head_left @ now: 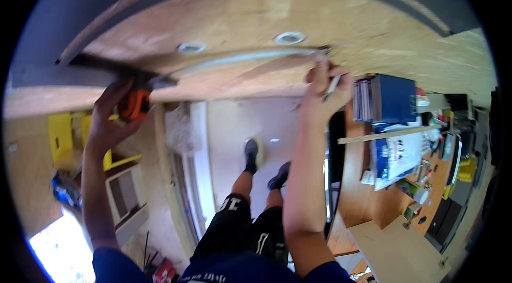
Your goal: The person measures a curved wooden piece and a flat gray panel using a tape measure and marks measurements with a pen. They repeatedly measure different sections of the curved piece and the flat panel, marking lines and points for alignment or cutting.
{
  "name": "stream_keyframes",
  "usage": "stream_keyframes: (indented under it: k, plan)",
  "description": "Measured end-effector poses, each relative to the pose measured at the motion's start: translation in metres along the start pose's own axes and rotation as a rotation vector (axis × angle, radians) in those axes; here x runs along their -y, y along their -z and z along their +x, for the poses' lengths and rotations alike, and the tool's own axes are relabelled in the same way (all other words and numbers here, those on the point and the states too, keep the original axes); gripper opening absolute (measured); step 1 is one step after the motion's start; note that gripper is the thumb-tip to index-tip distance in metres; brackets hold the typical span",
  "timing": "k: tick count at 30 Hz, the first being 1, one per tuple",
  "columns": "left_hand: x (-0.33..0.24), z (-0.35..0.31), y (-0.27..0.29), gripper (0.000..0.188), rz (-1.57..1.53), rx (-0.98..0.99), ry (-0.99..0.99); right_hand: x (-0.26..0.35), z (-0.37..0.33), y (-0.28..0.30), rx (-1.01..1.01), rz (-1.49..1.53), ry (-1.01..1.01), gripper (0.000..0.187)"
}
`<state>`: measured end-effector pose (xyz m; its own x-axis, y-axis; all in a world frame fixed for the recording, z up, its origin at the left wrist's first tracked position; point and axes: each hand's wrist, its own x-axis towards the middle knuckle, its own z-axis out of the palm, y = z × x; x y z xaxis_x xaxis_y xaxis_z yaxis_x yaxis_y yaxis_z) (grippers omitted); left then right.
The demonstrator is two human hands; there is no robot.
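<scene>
My left hand is closed round an orange and black tape measure, held against a dark grey ledge at the left. From it the pale steel blade, slightly bowed and blurred, runs right across a plywood panel. At the blade's far end is my raised right hand, its fingertips touching or very near the tip; I cannot tell whether they pinch it. A slim white pen or pencil is held between the fingers of that hand.
Two round recessed fittings sit in the panel, framed by a grey curved edge. At the right, a wooden desk carries blue binders, a wood strip and plastic packages. Yellow racks stand at the left.
</scene>
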<state>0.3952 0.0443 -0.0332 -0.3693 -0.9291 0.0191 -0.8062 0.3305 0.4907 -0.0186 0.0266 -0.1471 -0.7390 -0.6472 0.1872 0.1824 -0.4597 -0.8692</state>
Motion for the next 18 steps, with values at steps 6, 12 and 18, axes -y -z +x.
stream_keyframes:
  k: [6,12,18]
  plan:
    - [0.015,0.003,0.013,0.077,-0.169,0.060,0.005,0.006,0.002,-0.008,-0.007,0.024,-0.082,0.040]
    - [0.010,0.006,0.012,0.075,-0.161,0.102,0.020,0.003,0.007,0.000,0.056,0.048,-0.084,0.042]
    - [0.020,-0.006,0.012,0.097,-0.074,0.157,-0.003,0.032,-0.003,0.007,0.044,0.070,-0.072,0.042]
